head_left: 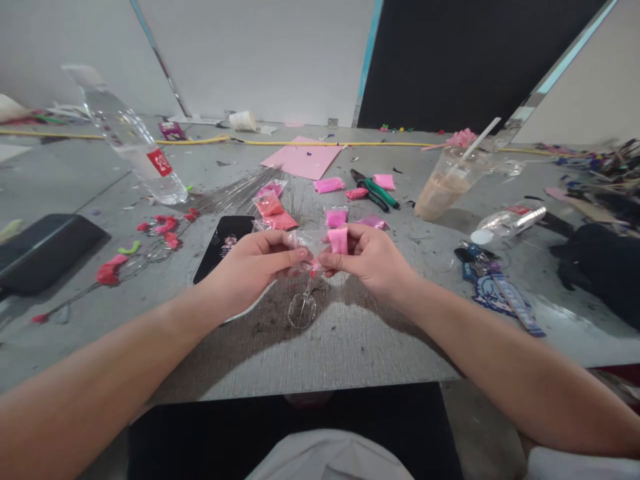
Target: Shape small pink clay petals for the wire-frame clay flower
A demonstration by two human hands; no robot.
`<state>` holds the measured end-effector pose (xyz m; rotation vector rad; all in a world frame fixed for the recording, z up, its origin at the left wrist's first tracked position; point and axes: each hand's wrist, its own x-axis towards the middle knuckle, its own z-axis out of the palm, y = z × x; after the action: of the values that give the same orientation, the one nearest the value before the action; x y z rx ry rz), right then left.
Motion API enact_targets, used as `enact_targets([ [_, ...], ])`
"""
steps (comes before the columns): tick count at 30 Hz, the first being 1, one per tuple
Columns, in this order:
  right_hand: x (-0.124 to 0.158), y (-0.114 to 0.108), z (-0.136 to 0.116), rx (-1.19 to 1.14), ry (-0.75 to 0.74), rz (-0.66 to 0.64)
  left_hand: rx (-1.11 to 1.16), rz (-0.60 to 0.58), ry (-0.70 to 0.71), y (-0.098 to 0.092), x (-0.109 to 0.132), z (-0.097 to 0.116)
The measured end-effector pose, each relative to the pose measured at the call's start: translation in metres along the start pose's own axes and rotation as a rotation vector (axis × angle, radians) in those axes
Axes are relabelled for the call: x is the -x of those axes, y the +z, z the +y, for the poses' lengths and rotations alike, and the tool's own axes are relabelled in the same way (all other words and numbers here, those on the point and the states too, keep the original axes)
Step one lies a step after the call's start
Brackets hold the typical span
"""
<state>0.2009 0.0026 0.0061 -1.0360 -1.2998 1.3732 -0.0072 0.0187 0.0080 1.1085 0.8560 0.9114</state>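
Observation:
Both my hands meet over the middle of the grey table [350, 340]. My left hand [255, 263] pinches one side of a small clear plastic bag [311, 243]. My right hand [370, 257] pinches the other side, with a pink wad [338, 240] showing above its fingers. A thin wire loop [302, 309] hangs or lies just below the hands. More small bags of pink and red material [274, 210] lie just behind, beside a black phone [226, 243].
A clear water bottle [135, 147] stands at the back left, an iced drink cup with a straw [445, 187] at the back right. Green-handled pliers [376, 191], pink paper [305, 160], keys with a lanyard [487, 283], a lying bottle [507, 221] and a black case [40, 250] surround the hands.

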Motion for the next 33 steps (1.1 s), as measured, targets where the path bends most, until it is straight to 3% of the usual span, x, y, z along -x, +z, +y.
enact_targets([
  [8,-0.001,-0.003,0.006,-0.043,0.021,-0.060,-0.010,0.005,0.011,-0.002,-0.001,-0.001],
  [14,-0.004,-0.007,0.009,0.038,-0.076,0.047,-0.190,-0.061,0.074,-0.007,-0.002,-0.005],
  [21,-0.004,-0.004,0.007,0.040,0.024,0.036,-0.352,-0.138,0.076,-0.005,0.000,-0.005],
  [28,-0.005,-0.006,0.006,0.062,0.064,0.078,-0.453,-0.030,0.109,-0.003,0.001,-0.002],
  [33,-0.006,-0.011,0.009,0.061,0.094,0.027,-0.456,-0.001,0.095,-0.004,0.001,0.000],
])
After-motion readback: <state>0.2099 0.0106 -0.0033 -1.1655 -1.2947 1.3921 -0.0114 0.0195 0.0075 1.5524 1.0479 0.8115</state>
